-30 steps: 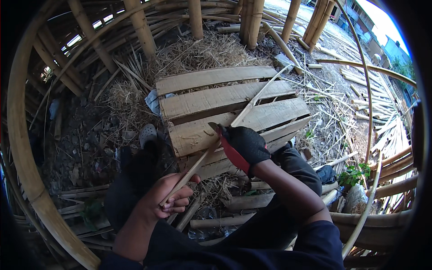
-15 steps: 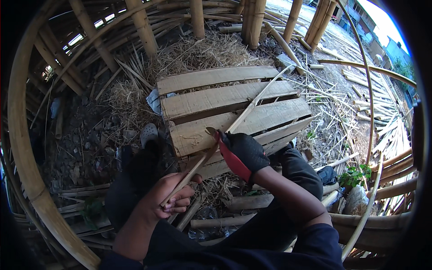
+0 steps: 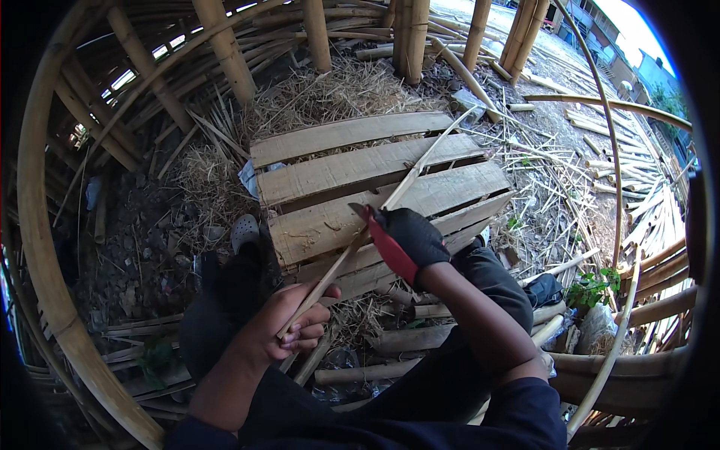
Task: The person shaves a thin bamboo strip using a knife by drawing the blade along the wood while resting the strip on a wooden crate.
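Observation:
A long, thin bamboo strip (image 3: 330,275) slants from my lap across a slatted wooden crate (image 3: 307,235). My bare left hand (image 3: 283,321) is closed around the strip's near end. Further along it, my right hand (image 3: 409,241), in a black and red glove, is closed against the strip. A short, dark knife blade (image 3: 357,209) sticks out past the thumb side of the glove; its handle is hidden in the fist. The strip's far end reaches beyond the crate's far edge. A few pale shavings lie on the crate's slats near the blade.
Upright bamboo poles (image 3: 225,52) stand behind the crate, with dry straw (image 3: 330,94) at their feet. A curved bamboo pole (image 3: 56,300) arches along the left. Cut bamboo lengths (image 3: 637,180) cover the ground at right. My shoe (image 3: 244,232) rests left of the crate.
The view has shifted slightly, so the crate and poles sit a little further left. Both hands keep their hold, with the gloved hand and blade at nearly the same place on the strip.

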Action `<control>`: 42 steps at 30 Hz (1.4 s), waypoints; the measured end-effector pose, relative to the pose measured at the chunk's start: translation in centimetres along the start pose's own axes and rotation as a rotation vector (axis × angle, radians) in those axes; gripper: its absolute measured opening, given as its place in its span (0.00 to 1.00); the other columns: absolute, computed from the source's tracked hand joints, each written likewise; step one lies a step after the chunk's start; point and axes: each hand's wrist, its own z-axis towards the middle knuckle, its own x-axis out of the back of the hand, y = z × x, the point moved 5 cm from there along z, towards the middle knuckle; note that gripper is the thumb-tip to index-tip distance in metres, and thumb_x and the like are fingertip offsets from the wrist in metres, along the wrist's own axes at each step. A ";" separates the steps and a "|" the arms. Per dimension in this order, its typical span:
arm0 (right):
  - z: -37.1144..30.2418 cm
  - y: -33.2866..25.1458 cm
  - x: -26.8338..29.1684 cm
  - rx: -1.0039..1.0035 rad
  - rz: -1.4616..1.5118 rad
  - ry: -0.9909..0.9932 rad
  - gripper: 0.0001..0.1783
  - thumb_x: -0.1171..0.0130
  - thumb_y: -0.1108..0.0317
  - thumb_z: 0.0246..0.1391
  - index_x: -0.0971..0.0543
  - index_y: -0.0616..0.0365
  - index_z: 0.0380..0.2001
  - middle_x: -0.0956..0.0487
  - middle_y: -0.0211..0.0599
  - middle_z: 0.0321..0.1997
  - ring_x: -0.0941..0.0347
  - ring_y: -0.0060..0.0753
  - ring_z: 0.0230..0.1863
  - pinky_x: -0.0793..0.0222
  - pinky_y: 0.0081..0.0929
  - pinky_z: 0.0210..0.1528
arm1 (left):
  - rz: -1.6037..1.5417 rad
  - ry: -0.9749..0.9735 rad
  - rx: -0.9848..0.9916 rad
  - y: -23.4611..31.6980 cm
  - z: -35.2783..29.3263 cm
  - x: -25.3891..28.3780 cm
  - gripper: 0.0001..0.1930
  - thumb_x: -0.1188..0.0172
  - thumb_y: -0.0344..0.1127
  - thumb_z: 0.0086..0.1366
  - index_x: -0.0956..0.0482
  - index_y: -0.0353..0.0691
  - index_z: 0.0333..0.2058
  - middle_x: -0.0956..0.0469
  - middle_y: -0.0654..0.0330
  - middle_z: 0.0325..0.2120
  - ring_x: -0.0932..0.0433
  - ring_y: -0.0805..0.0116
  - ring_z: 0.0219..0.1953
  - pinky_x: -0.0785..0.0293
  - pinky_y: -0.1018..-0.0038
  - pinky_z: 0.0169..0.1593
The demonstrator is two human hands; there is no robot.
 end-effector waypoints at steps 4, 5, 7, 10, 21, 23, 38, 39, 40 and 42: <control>-0.9 0.3 0.3 0.083 0.058 -0.122 0.36 0.67 0.40 0.69 0.16 0.56 0.38 0.19 0.61 0.36 0.21 0.62 0.43 0.27 0.52 0.48 | 0.057 0.039 -0.009 0.1 0.4 -0.8 0.16 0.59 0.43 0.78 0.29 0.38 0.47 0.43 0.71 0.07 0.47 0.83 0.05 0.53 0.84 0.10; 0.3 1.6 1.3 0.049 0.079 -0.059 0.36 0.66 0.40 0.68 0.16 0.57 0.36 0.19 0.61 0.35 0.21 0.62 0.43 0.27 0.51 0.47 | 0.054 0.021 -0.019 0.1 0.5 -1.0 0.15 0.59 0.43 0.78 0.29 0.38 0.47 0.43 0.71 0.07 0.48 0.83 0.05 0.53 0.84 0.10; 1.1 3.2 2.0 -0.053 0.059 0.047 0.39 0.65 0.36 0.67 0.16 0.60 0.35 0.19 0.60 0.35 0.21 0.62 0.44 0.28 0.50 0.49 | 0.054 -0.006 -0.023 0.1 1.1 -1.5 0.15 0.59 0.43 0.78 0.29 0.39 0.47 0.43 0.71 0.07 0.48 0.83 0.05 0.53 0.84 0.10; -1.8 0.4 -0.6 0.043 0.087 -0.047 0.41 0.64 0.33 0.65 0.17 0.62 0.36 0.19 0.63 0.36 0.22 0.65 0.44 0.30 0.53 0.51 | 0.018 -0.035 -0.003 0.3 2.4 -2.6 0.16 0.60 0.44 0.78 0.28 0.39 0.46 0.43 0.71 0.07 0.48 0.83 0.05 0.53 0.84 0.10; -1.8 2.1 2.1 0.089 0.121 -0.015 0.42 0.69 0.34 0.67 0.17 0.61 0.33 0.18 0.57 0.32 0.20 0.58 0.41 0.28 0.51 0.48 | 0.064 -0.018 -0.014 0.7 3.8 -4.2 0.17 0.59 0.47 0.78 0.29 0.40 0.47 0.43 0.71 0.07 0.48 0.83 0.05 0.53 0.83 0.10; 0.1 3.9 4.6 -0.037 0.057 -0.019 0.42 0.69 0.34 0.67 0.17 0.60 0.33 0.18 0.58 0.32 0.20 0.58 0.41 0.28 0.50 0.47 | 0.090 -0.018 -0.018 1.1 3.7 -5.0 0.17 0.60 0.47 0.78 0.29 0.40 0.48 0.43 0.72 0.07 0.48 0.83 0.05 0.53 0.83 0.10; -2.4 3.6 4.3 0.021 0.194 -0.150 0.39 0.68 0.39 0.69 0.17 0.60 0.34 0.19 0.61 0.34 0.23 0.65 0.42 0.28 0.52 0.48 | 0.144 -0.093 -0.035 1.7 5.5 -7.1 0.18 0.64 0.42 0.79 0.31 0.39 0.54 0.40 0.72 0.09 0.45 0.83 0.06 0.50 0.84 0.10; -1.3 4.6 5.3 0.036 0.120 0.016 0.40 0.69 0.38 0.69 0.17 0.61 0.33 0.19 0.60 0.34 0.22 0.63 0.42 0.29 0.51 0.48 | 0.137 -0.077 -0.050 1.8 5.4 -7.3 0.20 0.66 0.40 0.79 0.33 0.36 0.59 0.40 0.71 0.09 0.44 0.82 0.07 0.47 0.85 0.10; -0.3 5.8 5.9 -0.091 0.016 0.009 0.40 0.69 0.37 0.68 0.17 0.60 0.35 0.19 0.60 0.34 0.22 0.63 0.42 0.29 0.51 0.48 | 0.136 -0.074 -0.050 1.8 5.4 -7.1 0.20 0.66 0.40 0.79 0.33 0.36 0.59 0.40 0.71 0.09 0.44 0.82 0.07 0.47 0.85 0.10; -0.8 4.6 4.8 0.009 0.156 -0.005 0.39 0.68 0.37 0.68 0.17 0.59 0.37 0.19 0.60 0.35 0.22 0.63 0.44 0.29 0.51 0.50 | 0.071 -0.177 -0.057 2.1 5.7 -6.9 0.19 0.65 0.43 0.79 0.30 0.43 0.58 0.40 0.72 0.10 0.44 0.82 0.07 0.50 0.85 0.11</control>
